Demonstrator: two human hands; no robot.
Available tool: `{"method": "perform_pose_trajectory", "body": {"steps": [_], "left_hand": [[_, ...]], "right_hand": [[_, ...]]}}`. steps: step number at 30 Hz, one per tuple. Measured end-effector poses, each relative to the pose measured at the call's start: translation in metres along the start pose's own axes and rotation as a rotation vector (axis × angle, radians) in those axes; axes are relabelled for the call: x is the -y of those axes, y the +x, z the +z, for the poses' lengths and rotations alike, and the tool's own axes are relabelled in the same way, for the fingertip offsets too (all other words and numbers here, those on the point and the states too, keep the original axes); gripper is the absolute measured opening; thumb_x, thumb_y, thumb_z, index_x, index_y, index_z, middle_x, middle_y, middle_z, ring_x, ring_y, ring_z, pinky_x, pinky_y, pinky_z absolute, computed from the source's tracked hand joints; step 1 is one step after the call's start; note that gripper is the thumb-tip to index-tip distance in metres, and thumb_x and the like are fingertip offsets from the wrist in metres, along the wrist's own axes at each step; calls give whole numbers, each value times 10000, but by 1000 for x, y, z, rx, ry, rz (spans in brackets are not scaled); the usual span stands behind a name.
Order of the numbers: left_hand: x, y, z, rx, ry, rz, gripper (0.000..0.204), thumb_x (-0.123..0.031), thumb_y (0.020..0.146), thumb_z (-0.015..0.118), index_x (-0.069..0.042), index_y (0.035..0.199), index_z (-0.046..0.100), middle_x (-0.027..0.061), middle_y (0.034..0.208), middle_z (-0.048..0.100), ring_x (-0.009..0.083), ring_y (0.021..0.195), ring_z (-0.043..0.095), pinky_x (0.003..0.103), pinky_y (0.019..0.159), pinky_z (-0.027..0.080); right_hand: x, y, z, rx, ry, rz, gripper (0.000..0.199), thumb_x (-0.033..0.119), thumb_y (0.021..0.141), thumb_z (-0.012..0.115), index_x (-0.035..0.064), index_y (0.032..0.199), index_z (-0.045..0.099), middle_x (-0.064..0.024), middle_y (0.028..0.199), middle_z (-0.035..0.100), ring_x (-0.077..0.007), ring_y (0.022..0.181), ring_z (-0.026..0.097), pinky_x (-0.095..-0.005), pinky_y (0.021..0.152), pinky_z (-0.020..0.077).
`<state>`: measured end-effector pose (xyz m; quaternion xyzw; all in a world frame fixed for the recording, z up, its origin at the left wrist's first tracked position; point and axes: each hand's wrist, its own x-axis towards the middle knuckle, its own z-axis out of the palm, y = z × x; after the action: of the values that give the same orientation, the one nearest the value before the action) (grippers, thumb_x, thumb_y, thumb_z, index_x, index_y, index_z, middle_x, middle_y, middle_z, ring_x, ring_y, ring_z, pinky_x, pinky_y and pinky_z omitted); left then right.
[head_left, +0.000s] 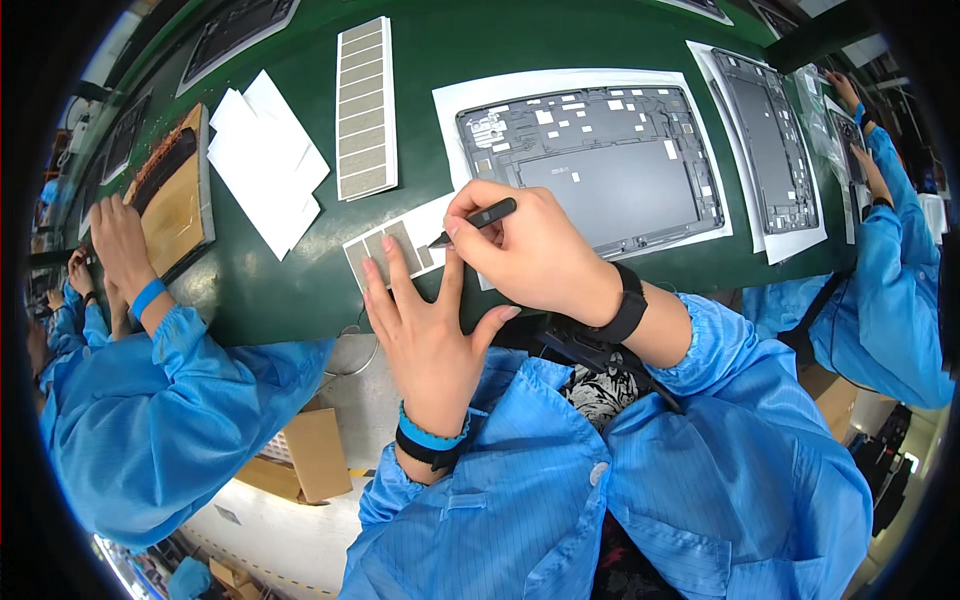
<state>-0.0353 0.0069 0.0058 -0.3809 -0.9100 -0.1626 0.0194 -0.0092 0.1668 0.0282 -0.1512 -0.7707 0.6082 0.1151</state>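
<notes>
My left hand (pixel 428 338) lies with fingers spread on a white backing sheet (pixel 428 213) that carries grey-beige rectangular stickers. Its fingertips press the sheet against the table edge area. Black tweezers (pixel 492 213) are pinched in my right hand (pixel 548 252), their tip down at the sheet beside my left index finger. Just beyond my right hand, a dark grey device housing (pixel 610 180) with many small white patches rests on white paper (pixel 455 105). My right hand covers the housing's near left corner.
On the green table (pixel 260 315) stand a longer sticker strip (pixel 365 110), loose white papers (pixel 265 160) and a second housing (pixel 765 140) at right. A co-worker's hand (pixel 122 240) touches a brown board (pixel 180 215) at left. Another co-worker's hands (pixel 872 172) are at far right.
</notes>
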Motion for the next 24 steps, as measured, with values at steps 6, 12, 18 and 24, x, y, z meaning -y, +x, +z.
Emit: {"method": "perform_pose_trajectory", "body": {"steps": [6, 12, 18, 24], "left_hand": [[-1, 0, 3, -19, -7, 2, 687, -525, 763, 743, -151, 1323, 609, 257, 1544, 268, 509, 1406, 232, 603, 1109, 248], [-2, -2, 1, -66, -48, -5, 699, -442, 781, 760, -173, 1391, 550, 251, 1529, 298, 504, 1400, 254, 611, 1111, 236], [-16, 0, 11, -81, -134, 109, 420, -231, 867, 696, -91, 1260, 647, 133, 1436, 483, 392, 1376, 374, 577, 1122, 246], [-12, 1, 15, -78, -156, 163, 451, -257, 846, 721, -106, 1262, 635, 177, 1446, 449, 440, 1352, 374, 644, 1075, 268]], "right_hand": [[-4, -1, 6, -29, 118, 46, 192, 109, 940, 587, -38, 1044, 653, -78, 740, 686, -85, 591, 617, -246, 556, 498], [11, -19, -46, -196, 376, 112, 208, 99, 950, 579, -53, 1077, 645, -86, 730, 663, -98, 603, 627, -222, 521, 504], [-14, -45, -52, -201, 303, 192, 184, 73, 938, 586, -43, 1062, 655, -77, 787, 670, -91, 628, 632, -222, 534, 502], [-15, -42, -46, -218, 273, 141, 172, 49, 930, 587, -59, 1048, 650, -77, 821, 675, -98, 660, 648, -230, 570, 521]]}}
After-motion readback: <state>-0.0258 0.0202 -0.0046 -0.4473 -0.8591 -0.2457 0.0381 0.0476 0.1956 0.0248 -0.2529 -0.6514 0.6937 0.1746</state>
